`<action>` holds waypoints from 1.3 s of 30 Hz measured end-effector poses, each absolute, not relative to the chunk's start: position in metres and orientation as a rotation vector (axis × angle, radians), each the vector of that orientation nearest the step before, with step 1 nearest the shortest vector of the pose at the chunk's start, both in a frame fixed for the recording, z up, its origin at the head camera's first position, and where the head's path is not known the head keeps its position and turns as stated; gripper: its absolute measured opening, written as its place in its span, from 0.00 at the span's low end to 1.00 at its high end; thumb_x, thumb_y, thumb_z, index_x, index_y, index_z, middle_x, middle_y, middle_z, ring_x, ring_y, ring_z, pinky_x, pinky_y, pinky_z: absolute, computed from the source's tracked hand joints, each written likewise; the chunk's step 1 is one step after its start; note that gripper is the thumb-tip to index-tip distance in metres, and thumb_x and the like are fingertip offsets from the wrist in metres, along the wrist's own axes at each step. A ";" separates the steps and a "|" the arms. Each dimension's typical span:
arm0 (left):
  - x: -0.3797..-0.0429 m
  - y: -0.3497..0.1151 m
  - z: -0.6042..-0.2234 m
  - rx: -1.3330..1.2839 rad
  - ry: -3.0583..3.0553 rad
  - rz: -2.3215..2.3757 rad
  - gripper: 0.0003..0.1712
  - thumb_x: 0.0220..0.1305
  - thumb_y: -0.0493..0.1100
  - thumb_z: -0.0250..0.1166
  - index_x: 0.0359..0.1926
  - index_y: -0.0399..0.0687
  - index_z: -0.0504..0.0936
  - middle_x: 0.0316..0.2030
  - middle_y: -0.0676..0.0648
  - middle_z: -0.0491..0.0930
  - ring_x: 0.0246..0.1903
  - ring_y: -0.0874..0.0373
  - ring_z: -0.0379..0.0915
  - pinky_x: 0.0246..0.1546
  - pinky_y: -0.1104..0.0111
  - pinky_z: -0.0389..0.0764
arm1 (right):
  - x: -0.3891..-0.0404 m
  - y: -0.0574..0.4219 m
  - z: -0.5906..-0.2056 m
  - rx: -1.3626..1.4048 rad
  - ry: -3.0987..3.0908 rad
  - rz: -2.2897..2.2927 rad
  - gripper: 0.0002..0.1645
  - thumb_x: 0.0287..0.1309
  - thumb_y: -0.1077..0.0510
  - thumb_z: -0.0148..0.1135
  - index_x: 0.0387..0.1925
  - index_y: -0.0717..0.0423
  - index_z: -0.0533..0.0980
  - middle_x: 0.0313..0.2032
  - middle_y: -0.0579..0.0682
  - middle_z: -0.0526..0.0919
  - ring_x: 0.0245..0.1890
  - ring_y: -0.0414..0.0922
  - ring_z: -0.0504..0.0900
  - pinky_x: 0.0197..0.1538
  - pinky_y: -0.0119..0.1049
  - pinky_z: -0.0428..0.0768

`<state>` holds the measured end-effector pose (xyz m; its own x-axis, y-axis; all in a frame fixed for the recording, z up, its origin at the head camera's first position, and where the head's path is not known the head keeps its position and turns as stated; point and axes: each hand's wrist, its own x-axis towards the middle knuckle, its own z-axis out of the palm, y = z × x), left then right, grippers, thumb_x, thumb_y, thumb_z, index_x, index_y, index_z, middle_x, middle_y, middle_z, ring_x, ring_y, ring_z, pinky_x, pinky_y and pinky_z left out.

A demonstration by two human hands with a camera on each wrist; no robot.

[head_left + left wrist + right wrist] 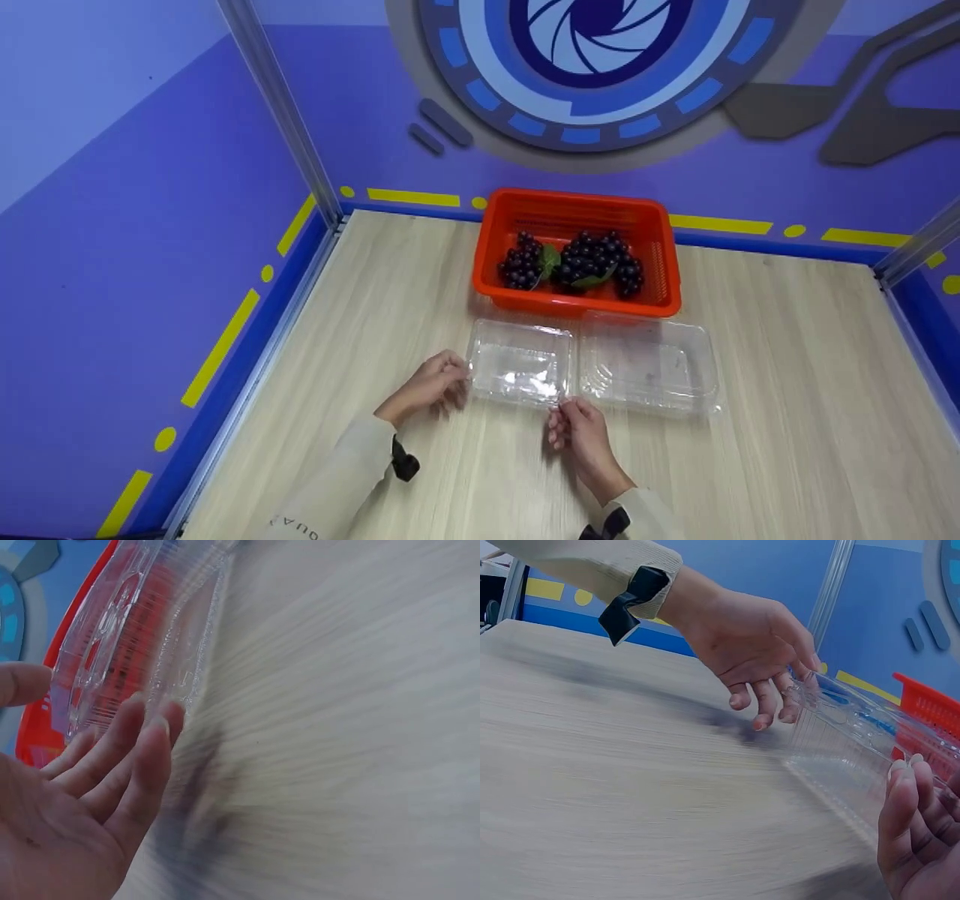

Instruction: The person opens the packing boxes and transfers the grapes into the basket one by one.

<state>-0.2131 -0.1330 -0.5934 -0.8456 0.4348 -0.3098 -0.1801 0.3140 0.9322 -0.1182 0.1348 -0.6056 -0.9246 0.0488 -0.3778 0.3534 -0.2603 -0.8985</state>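
Observation:
A clear plastic clamshell box point(521, 367) lies unfolded on the table, its two halves side by side. My left hand point(435, 382) is at the left end of the box, fingers loosely bent and spread. In the left wrist view, that hand point(82, 802) shows thumb and fingers apart, close to the clear wall. My right hand point(583, 435) pinches the near rim by the seam between the halves. Its bent fingertips point(906, 765) meet the rim in the right wrist view; its thumb is hard to make out there.
Directly behind the box stands a red plastic basket point(577, 304). Bunches of dark grapes point(589, 259) with green leaves point(550, 260) lie in it. Printed blue-purple walls point(360, 120) border the wood-look table point(787, 390) at the back and sides.

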 end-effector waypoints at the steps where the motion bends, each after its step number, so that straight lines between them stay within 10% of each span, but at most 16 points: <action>1: -0.213 -0.134 -0.594 0.219 2.024 1.578 0.15 0.68 0.46 0.54 0.45 0.36 0.72 0.30 0.33 0.83 0.24 0.48 0.81 0.18 0.64 0.77 | -0.118 0.135 -0.606 0.494 1.779 -2.293 0.14 0.72 0.60 0.43 0.32 0.62 0.71 0.21 0.45 0.75 0.17 0.37 0.74 0.20 0.27 0.73; 9: -0.213 -0.138 -0.599 0.237 1.858 1.637 0.19 0.67 0.39 0.50 0.41 0.19 0.72 0.25 0.45 0.80 0.21 0.56 0.79 0.18 0.70 0.76 | -0.120 0.134 -0.606 0.505 1.772 -2.296 0.14 0.72 0.60 0.42 0.31 0.61 0.71 0.20 0.45 0.74 0.16 0.38 0.74 0.20 0.28 0.73; 39: -0.202 -0.117 -0.615 0.046 1.811 1.860 0.12 0.59 0.37 0.52 0.22 0.39 0.77 0.09 0.53 0.74 0.11 0.62 0.73 0.13 0.73 0.73 | -0.123 0.134 -0.610 0.529 1.697 -2.310 0.17 0.74 0.55 0.41 0.33 0.62 0.69 0.19 0.45 0.72 0.15 0.39 0.73 0.19 0.29 0.73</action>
<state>-0.2022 -0.1169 -0.6148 -0.8545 0.3943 -0.3383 -0.3488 0.0470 0.9360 -0.1235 0.1337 -0.6099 -0.9094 0.0306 -0.4149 0.3867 -0.3054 -0.8702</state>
